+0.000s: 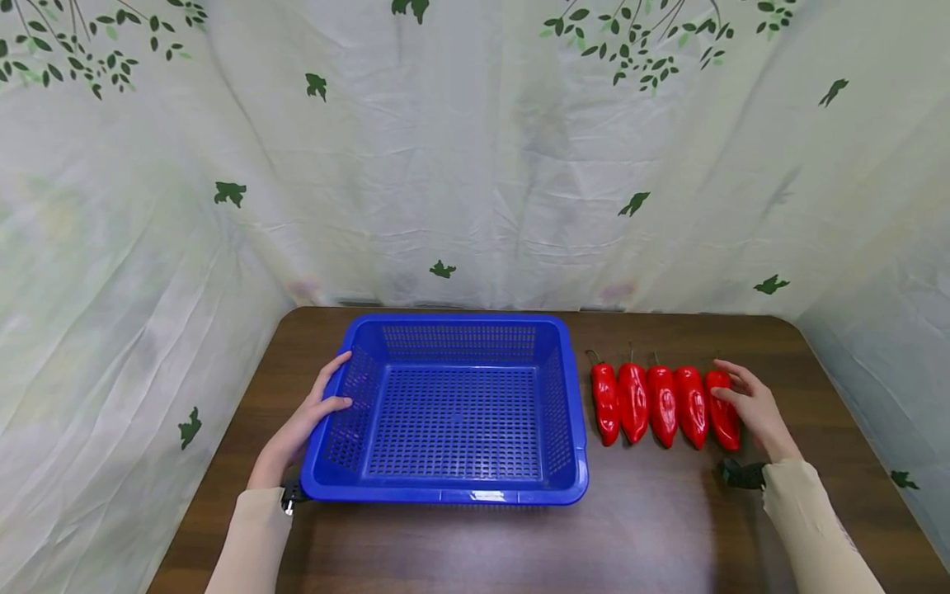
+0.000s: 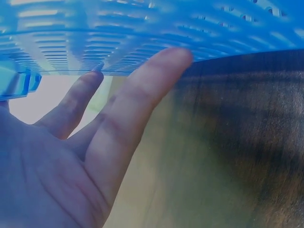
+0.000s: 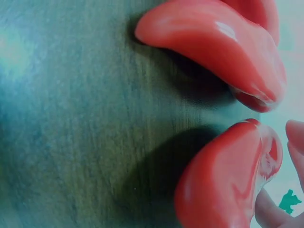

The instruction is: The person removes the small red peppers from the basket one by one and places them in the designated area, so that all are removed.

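Note:
A blue plastic basket [image 1: 445,497] with slotted walls and floor stands on the table, with nothing inside. My left hand [image 1: 300,425] holds its left side, two fingertips over the rim. In the left wrist view, other fingers [image 2: 128,109] of that hand reach along the outer wall. Several glossy red peppers [image 1: 663,404] lie side by side to the basket's right, stems pointing away. At the rightmost pepper [image 1: 723,421] is my right hand [image 1: 753,408], thumb and a finger around its stem end. In the right wrist view a gap shows between one fingertip [image 3: 295,135] and that pepper [image 3: 218,185].
The brown wooden table [image 1: 631,528] has its far edge against a pale curtain [image 1: 475,165] printed with leaves. Curtain also hangs along the left and right sides. Each wrist wears a dark strap, the right one with a camera [image 1: 738,473].

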`<state>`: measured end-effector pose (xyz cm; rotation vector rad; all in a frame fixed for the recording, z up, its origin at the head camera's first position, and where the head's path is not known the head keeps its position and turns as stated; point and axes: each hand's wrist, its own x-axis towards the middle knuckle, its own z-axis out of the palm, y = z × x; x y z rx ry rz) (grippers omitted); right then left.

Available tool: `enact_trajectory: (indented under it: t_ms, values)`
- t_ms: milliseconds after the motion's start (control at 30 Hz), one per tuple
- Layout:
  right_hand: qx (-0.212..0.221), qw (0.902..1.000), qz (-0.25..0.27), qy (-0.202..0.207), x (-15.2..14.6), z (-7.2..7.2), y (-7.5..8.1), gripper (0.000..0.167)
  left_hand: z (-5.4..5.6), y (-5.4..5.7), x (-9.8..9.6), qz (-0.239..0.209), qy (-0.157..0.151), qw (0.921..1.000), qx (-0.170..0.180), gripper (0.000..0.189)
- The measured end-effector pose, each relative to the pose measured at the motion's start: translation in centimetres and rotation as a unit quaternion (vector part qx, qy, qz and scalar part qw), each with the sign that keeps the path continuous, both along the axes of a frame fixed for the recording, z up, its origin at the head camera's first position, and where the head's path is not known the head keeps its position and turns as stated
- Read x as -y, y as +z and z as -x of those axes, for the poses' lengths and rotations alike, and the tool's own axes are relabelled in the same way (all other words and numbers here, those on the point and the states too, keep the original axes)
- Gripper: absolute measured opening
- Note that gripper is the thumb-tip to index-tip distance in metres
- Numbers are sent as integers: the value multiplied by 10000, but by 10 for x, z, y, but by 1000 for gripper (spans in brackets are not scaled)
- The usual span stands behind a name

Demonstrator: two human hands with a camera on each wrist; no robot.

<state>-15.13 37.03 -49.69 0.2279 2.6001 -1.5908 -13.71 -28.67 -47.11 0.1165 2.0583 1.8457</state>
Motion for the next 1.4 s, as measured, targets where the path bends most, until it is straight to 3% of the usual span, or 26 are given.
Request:
enact_trajectory:
  t_ms: [333, 933, 1167, 1400]
  values:
    - [9, 9995, -287, -95, -1, -5, -3, 51, 0, 2, 1, 139, -11, 9998, -122, 68]
    - [-195, 9993, -109, -309, -1, -7, -1, 49, 2, 0, 2, 204, -49, 9995, -234, 67]
    - [-388, 9979, -53, -522, 2, -9, 10, 49, 1, 4, 5, 563, -165, 9970, -512, 63]
    - [-565, 9970, -185, -487, 16, -7, 29, 50, 1, 15, 12, 610, -238, 9950, -756, 63]
